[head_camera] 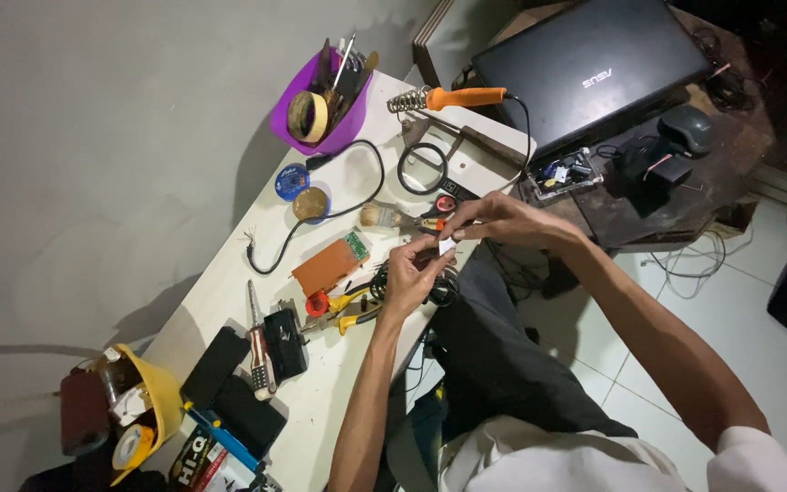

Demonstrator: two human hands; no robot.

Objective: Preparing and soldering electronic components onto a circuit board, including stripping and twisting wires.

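My left hand (412, 276) and my right hand (489, 220) meet above the edge of the white worktable (220, 301). Both pinch a small white piece (447, 246) between their fingertips. Just beyond my right hand lie a small brush (384, 216) and a dark tool with red and orange buttons (439, 214). Under my left hand sit yellow-handled pliers (350, 310) and a coil of black cable (439, 290). An orange circuit board (328, 265) rests left of the hands.
A purple tub (325, 105) holds tape and tools. An orange soldering iron (453, 97) lies on its stand near a closed black laptop (594, 68). A screwdriver (258, 346), black boxes (248, 415), a yellow container (152, 410) and solder tins (301, 193) crowd the table.
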